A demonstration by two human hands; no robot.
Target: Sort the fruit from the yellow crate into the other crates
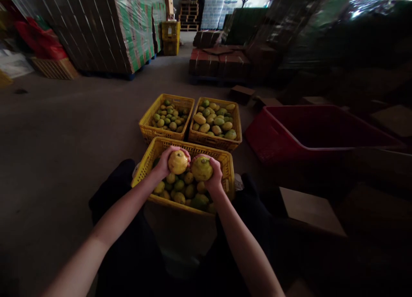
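Observation:
My left hand [166, 160] is closed around a yellow mango [178, 162], its stem end turned up toward me. Beside it, my right hand [216, 172] grips a greener mango [201, 168]. The two fruits are held close together over the nearest yellow plastic crate [227, 168], which stands between my knees. Green and yellow mangoes [179, 197] lie inside that crate below my hands. Part of its far side is hidden by my hands and the held fruit.
Two more yellow crates stand just beyond: the left crate [144, 121] holds smaller fruit, the right crate [236, 136] larger yellow-green mangoes. To the right are a red tub [267, 134] and a cardboard piece [312, 209]. Wrapped stacks [138, 31] and red-brown boxes [219, 64] stand behind.

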